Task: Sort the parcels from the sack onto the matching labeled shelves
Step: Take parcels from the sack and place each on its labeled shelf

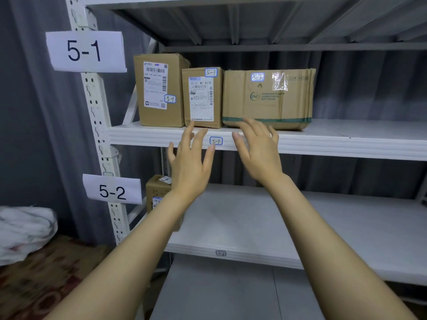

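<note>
Three cardboard parcels stand side by side on the shelf marked 5-1 (346, 139): a tall box (159, 91), a smaller box (203, 98) and a wide box (268, 98), each with a small 5-1 tag. My left hand (189, 162) is raised in front of the shelf edge below the smaller box, fingers spread and holding nothing. In front of the wide box's lower left corner, my right hand (258, 148) is also spread and holds nothing. Whether its fingertips touch the box is unclear. Another parcel (158, 188) sits at the left end of shelf 5-2 (300, 227), partly behind my left wrist.
Paper signs 5-1 (85, 51) and 5-2 (112, 191) hang on the white upright post. A white sack (25, 229) lies at the lower left on a patterned surface (46, 285). A grey curtain hangs behind the rack.
</note>
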